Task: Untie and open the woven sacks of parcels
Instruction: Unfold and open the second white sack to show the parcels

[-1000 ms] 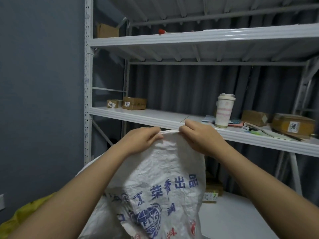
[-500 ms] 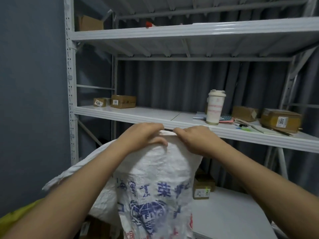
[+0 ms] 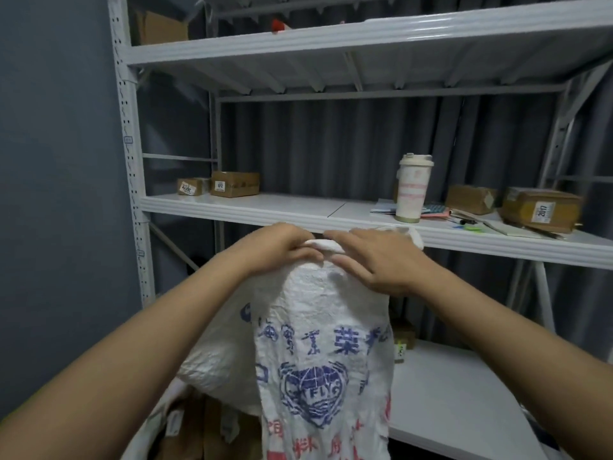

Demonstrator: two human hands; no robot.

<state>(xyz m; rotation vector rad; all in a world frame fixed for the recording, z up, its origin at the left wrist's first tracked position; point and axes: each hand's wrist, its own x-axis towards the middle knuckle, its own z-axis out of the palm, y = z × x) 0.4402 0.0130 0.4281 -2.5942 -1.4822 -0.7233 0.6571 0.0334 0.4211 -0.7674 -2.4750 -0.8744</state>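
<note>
A white woven sack (image 3: pixel 318 353) with blue and red print hangs in front of me, held up by its top edge. My left hand (image 3: pixel 282 249) grips the bunched top hem with curled fingers. My right hand (image 3: pixel 374 260) lies over the hem beside it, fingers fairly straight above and the thumb under the fabric, pinching the edge. The sack's mouth and any tie are hidden behind my hands. Brown cardboard parcels (image 3: pixel 199 426) show below the sack at the lower left.
A white metal rack stands ahead. Its middle shelf (image 3: pixel 298 210) carries two small boxes (image 3: pixel 232 184) at left, a tumbler (image 3: pixel 413 189), papers and two larger boxes (image 3: pixel 540 209) at right. A lower shelf (image 3: pixel 464 393) holds a small box. A grey wall is at left.
My hands came closer together on the sack's top edge and bunched it. The right hand's fingers straightened over the hem. The camera view shifted a little.
</note>
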